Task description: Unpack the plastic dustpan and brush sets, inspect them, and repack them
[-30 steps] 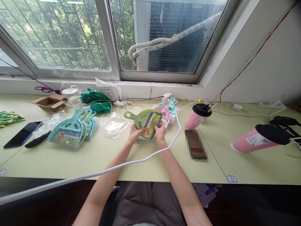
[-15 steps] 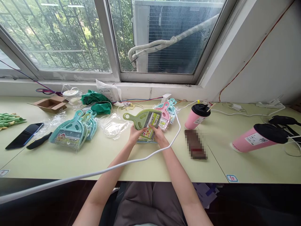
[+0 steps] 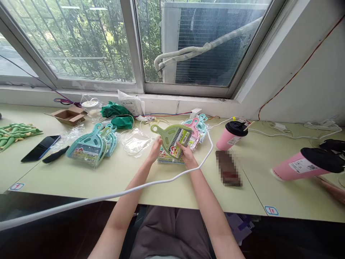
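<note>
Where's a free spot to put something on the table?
Bare tabletop shows between the teal dustpans and the left forearm, and between the two pink cups. It's crowded around the green dustpan and at the back, by the green bag.

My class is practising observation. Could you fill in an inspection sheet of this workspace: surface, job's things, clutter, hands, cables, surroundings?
Surface: pale green table, small labels near its front edge; spills: nothing seen.
Job's things: green dustpan set with printed card.
Clutter: wrapped teal sets, pink set, phone, cardboard box, green plastic, pink cups.
Left hand: at the set's handle side; grip partly hidden.
Right hand: holds the set's lower right.
Cables: white cable crosses in front of both forearms.
Surroundings: window behind, outdoor unit and greenery beyond; seemingly another person's arm at right edge.
</note>
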Demonstrator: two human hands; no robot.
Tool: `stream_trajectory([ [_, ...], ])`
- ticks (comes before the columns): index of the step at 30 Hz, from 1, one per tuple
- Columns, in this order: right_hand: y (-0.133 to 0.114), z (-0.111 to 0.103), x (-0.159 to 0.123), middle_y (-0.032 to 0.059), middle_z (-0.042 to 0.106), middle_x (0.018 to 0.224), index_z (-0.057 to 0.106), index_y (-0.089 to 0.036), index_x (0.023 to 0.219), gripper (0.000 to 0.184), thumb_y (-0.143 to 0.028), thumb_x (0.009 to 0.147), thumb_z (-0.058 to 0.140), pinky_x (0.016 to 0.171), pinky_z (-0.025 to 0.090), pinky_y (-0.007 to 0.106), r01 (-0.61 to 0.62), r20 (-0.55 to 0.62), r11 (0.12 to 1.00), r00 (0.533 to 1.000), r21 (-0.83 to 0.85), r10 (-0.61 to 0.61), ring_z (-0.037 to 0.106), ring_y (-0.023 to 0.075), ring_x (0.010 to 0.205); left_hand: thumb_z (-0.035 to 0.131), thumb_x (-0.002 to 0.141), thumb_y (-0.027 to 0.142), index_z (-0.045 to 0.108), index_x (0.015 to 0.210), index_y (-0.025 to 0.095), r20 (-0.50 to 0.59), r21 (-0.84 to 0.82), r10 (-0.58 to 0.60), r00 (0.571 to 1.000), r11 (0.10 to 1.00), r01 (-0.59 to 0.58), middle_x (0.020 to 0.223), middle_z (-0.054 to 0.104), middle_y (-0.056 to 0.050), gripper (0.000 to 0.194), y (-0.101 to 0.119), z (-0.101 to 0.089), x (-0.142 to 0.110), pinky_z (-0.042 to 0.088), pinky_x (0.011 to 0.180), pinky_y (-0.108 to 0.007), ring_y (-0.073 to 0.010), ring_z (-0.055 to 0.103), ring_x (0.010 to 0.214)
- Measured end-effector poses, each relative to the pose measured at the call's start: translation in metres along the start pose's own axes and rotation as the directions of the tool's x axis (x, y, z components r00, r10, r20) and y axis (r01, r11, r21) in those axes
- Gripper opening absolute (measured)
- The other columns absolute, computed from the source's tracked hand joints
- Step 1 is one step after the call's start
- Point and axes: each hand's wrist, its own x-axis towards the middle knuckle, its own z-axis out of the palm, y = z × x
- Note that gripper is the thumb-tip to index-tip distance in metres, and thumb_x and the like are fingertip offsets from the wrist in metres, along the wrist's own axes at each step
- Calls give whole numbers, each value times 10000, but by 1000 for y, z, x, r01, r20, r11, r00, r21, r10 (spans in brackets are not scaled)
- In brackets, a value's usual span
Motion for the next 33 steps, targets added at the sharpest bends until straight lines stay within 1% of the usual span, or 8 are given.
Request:
stream_trajectory([
  [3, -4, -2, 1, 44, 737, 1045, 621, -224, 1018, 444, -290, 625, 818, 864, 598, 410, 20, -70, 1000, 997, 22, -19, 693, 255, 1007, 429, 914, 603, 621, 1178, 183, -231, 287, 116, 966, 957, -46, 1361, 553, -160, 532, -7, -27, 12, 225, 1165, -458, -285, 380, 1380],
  [5, -7, -5, 2, 54, 730, 1062, 603, -228, 1033, 436, -287, 644, 790, 852, 599, 384, 36, -98, 999, 995, 18, -34, 687, 256, 1025, 483, 874, 612, 631, 1152, 159, -334, 512, 117, 935, 855, 76, 1379, 537, -199, 552, -14, -47, 19, 140, 1166, -544, -340, 327, 1404],
  [10, -8, -9, 6, 87, 699, 1154, 562, -254, 1050, 478, -397, 641, 765, 777, 617, 394, 59, -83, 993, 994, -107, -68, 674, 298, 1060, 345, 939, 485, 694, 713, 161, -351, 737, -29, 936, 607, 295, 860, 705, -205, 527, -21, -83, 24, 226, 1093, -584, -361, 637, 1024],
  [13, -6, -11, 7, 90, 702, 1152, 567, -261, 1045, 507, -408, 610, 782, 770, 621, 408, 62, -115, 992, 991, -111, -75, 670, 310, 1071, 375, 927, 394, 716, 761, 116, -381, 859, 30, 924, 381, 342, 795, 686, -229, 470, -19, -89, 21, 269, 1076, -545, -356, 656, 937],
  [15, -5, -11, 8, 86, 700, 1161, 576, -259, 1069, 543, -386, 592, 804, 802, 619, 430, 51, -131, 997, 990, -62, -59, 670, 309, 1077, 470, 886, 353, 716, 937, 92, -310, 916, 96, 946, 296, 270, 956, 687, -251, 363, -20, -84, 19, 237, 1101, -544, -366, 624, 1029],
  [18, -6, -12, 7, 71, 699, 1174, 582, -258, 1127, 615, -347, 573, 832, 867, 605, 481, 48, -141, 999, 989, -5, -48, 670, 305, 1089, 561, 832, 264, 672, 1118, 149, -91, 948, 100, 991, 312, 55, 1206, 635, -215, 327, -24, -67, 16, 164, 1140, -572, -367, 538, 1194],
  [25, -9, -12, 6, 109, 712, 1159, 684, -254, 1027, 412, -226, 633, 802, 960, 554, 475, 31, -134, 996, 991, 87, -19, 710, 267, 994, 531, 904, 272, 716, 975, 221, 296, 903, 35, 955, 317, -291, 1195, 663, -97, 204, -18, -35, 4, 221, 1140, -508, -276, 545, 1181],
  [33, -9, -9, 2, 57, 748, 1065, 646, -206, 1071, 533, -238, 586, 865, 945, 580, 458, 7, -160, 993, 987, 115, 11, 685, 280, 1070, 467, 870, 81, 677, 1110, 160, 134, 986, -40, 990, 104, -129, 1151, 671, -129, 329, -4, -44, 3, 415, 911, -381, -269, 604, 1060],
])
